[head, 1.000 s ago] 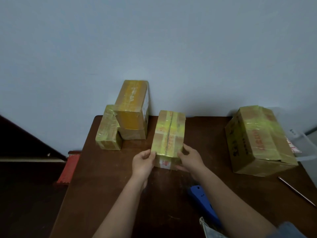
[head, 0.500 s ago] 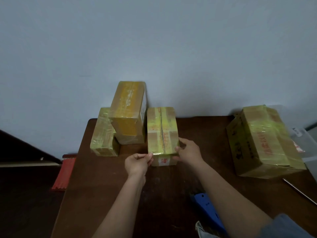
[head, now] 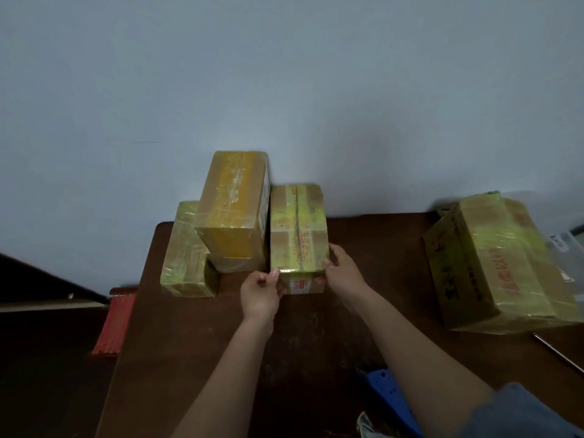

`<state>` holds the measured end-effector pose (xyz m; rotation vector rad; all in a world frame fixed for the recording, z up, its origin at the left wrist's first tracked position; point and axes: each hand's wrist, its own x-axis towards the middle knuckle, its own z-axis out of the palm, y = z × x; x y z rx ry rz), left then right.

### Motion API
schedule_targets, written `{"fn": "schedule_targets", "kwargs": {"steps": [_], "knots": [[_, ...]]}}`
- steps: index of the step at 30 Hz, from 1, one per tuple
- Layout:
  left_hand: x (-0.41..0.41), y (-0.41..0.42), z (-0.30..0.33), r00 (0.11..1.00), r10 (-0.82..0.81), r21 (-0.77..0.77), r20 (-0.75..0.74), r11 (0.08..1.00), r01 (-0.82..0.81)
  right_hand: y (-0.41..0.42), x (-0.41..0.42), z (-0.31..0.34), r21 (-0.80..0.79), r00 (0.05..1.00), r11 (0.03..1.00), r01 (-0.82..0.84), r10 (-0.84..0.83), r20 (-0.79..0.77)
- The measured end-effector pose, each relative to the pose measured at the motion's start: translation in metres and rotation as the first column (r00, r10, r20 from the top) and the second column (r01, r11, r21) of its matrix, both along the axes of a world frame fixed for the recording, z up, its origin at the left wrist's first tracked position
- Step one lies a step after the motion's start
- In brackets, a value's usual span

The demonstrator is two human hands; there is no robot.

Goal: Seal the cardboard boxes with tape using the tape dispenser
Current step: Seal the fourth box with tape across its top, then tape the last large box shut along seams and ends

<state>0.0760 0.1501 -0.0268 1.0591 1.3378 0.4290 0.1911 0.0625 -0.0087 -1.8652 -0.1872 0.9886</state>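
Note:
A small taped cardboard box (head: 298, 235) lies on the brown table (head: 316, 343), pushed up against a stack of two taped boxes, the upper one (head: 234, 207) resting on the lower one (head: 183, 254). My left hand (head: 260, 292) pinches the small box's near left corner, thumb on the top edge and fingers curled. My right hand (head: 343, 273) grips its near right corner. A blue tape dispenser (head: 388, 393) lies near the table's front edge, partly hidden under my right forearm.
A large taped box (head: 493, 263) stands at the right of the table, with a thin metal rod (head: 559, 354) in front of it and a clear plastic bin (head: 568, 248) behind it. A red object (head: 115, 324) leans below the table's left edge. The wall is just behind.
Both hands have slid the small box away from me and to the left, until it lies against the stacked boxes by the wall.

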Motion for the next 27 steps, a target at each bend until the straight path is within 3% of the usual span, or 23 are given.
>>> {"fn": "schedule_targets", "kwargs": {"steps": [7, 10, 13, 18, 23, 27], "knots": [[-0.005, 0.015, -0.004, 0.948, -0.303, 0.116, -0.100, 0.943, 0.313, 0.005, 0.004, -0.003, 0.045, 0.999, 0.999, -0.030, 0.031, -0.040], [-0.006, 0.017, -0.004, 0.913, -0.375, 0.145, -0.163, 0.906, 0.398, 0.004, -0.002, -0.004, 0.010, 0.999, 1.000, -0.013, 0.012, 0.034], [-0.009, 0.014, 0.000, 0.905, -0.380, 0.024, -0.190, 0.920, 0.391, -0.002, -0.013, -0.008, -0.001, 0.984, 0.991, 0.137, -0.136, 0.111], [-0.026, -0.003, 0.008, 0.951, -0.275, -0.054, -0.138, 0.961, 0.270, -0.038, -0.015, -0.003, 0.006, 0.921, 0.922, 0.388, -0.388, -0.026], [-0.021, -0.043, 0.024, 0.946, -0.324, -0.119, -0.032, 0.941, 0.318, -0.094, 0.000, 0.016, 0.053, 0.871, 0.883, 0.467, -0.469, 0.143], [0.003, -0.082, 0.040, 0.897, -0.442, -0.094, -0.004, 0.893, 0.440, -0.131, 0.013, 0.037, 0.118, 0.769, 0.826, 0.551, -0.558, 0.310]]}}
